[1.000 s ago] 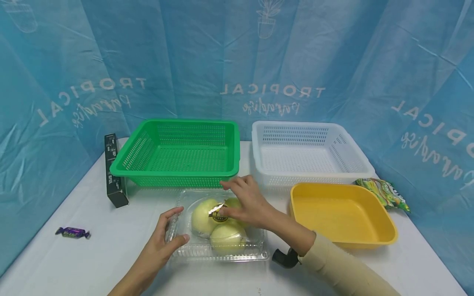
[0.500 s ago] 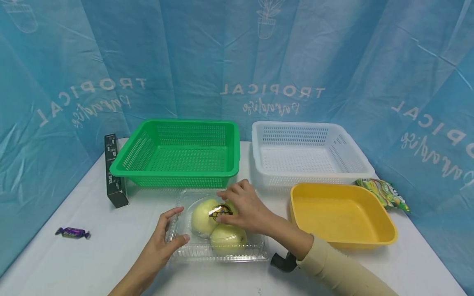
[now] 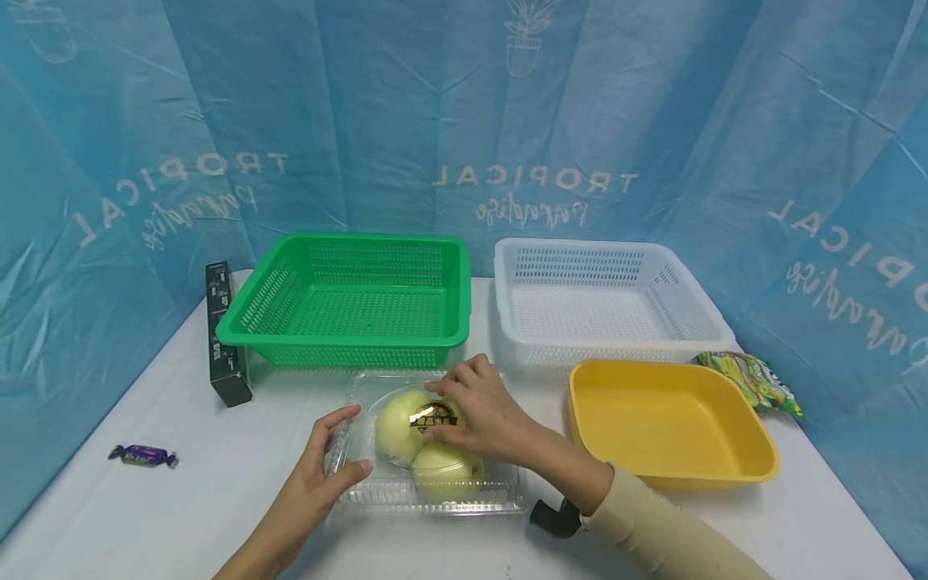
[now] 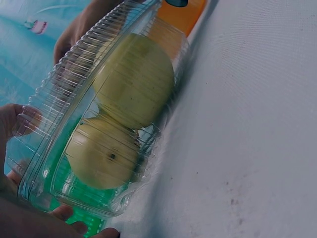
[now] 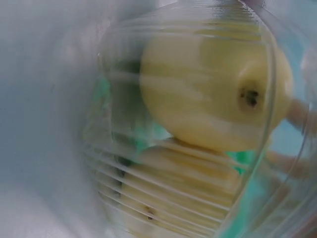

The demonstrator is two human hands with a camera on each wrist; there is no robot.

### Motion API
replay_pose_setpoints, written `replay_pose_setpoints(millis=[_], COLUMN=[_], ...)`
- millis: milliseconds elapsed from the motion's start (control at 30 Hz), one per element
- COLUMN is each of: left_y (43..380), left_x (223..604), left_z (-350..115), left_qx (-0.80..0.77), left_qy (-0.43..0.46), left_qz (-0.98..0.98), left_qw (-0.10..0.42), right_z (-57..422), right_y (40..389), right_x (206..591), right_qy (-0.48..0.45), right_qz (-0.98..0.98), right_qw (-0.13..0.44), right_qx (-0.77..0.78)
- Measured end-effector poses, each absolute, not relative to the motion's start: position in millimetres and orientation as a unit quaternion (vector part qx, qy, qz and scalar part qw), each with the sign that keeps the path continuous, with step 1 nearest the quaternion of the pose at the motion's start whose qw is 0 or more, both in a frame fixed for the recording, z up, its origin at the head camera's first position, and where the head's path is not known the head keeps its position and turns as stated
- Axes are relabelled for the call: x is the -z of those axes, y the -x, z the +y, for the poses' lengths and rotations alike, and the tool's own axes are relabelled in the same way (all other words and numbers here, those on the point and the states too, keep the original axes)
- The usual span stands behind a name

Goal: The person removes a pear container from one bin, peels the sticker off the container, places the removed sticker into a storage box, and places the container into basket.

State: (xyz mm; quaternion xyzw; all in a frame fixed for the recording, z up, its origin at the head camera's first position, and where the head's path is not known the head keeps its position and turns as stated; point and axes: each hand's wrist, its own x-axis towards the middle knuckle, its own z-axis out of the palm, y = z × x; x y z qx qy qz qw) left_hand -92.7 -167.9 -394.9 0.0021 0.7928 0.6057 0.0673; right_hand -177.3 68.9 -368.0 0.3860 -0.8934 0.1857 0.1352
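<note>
A clear plastic clamshell box (image 3: 362,483) with several round, pale yellow-green fruits (image 3: 447,469) inside lies on the white table in the head view. My left hand (image 3: 316,471) grips its left side, thumb over the near corner and fingers along the edge. On top of the lid rests my right hand (image 3: 482,412), fingers bent and spread beside a black and gold label (image 3: 433,417), hiding its right part and a fruit behind. Through the ribbed wall, the left wrist view shows two fruits (image 4: 133,82); the right wrist view also has two fruits (image 5: 213,89) close up behind plastic.
A green basket (image 3: 348,352) and a white basket (image 3: 616,348) stand at the back. Right of the box is a yellow tub (image 3: 670,427), with a green snack bag (image 3: 754,379) behind it. A black box (image 3: 228,379), a purple-wrapped candy (image 3: 142,456) and a black curved object (image 3: 554,517) lie about.
My right hand has drawn its fingertips in and its thumb has slid off the label, which now shows more. My left hand and the box have stayed put.
</note>
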Motion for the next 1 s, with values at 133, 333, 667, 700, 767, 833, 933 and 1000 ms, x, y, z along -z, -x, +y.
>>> replay_pose_setpoints(millis=[133,333,667,700,767,833,933,1000], left_y=[93.1,92.6,92.1,92.0,91.7,91.7,92.0,92.2], left_x=[395.1,395.5,395.1,395.0,394.8,394.6,394.5,394.7], left_z=[-167.8,-167.3,-167.4,-167.3,-167.2,-167.1,-167.1,-167.0], left_qx=[-0.604,-0.603,-0.605,-0.605,-0.604,-0.604,-0.603,-0.603], left_qy=[0.0,0.003,-0.001,-0.001,-0.002,-0.003,-0.003,-0.003], left_qz=[0.794,0.795,0.794,0.794,0.794,0.794,0.795,0.796], left_qw=[0.067,0.065,0.062,0.062,0.062,0.063,0.062,0.061], right_z=[68.7,68.1,66.9,66.9,67.0,67.1,67.2,67.4], right_y=[176.0,172.5,170.6,170.5,170.2,169.9,169.6,169.6], right_x=[367.8,366.4,370.0,370.4,370.8,370.7,370.5,370.3], right_qy=[-0.384,-0.373,-0.364,-0.364,-0.364,-0.364,-0.363,-0.361], right_qz=[-0.896,-0.903,-0.907,-0.907,-0.906,-0.905,-0.905,-0.907], right_qw=[0.137,0.125,0.118,0.12,0.124,0.128,0.131,0.13], right_qx=[-0.177,-0.175,-0.176,-0.176,-0.176,-0.176,-0.176,-0.177])
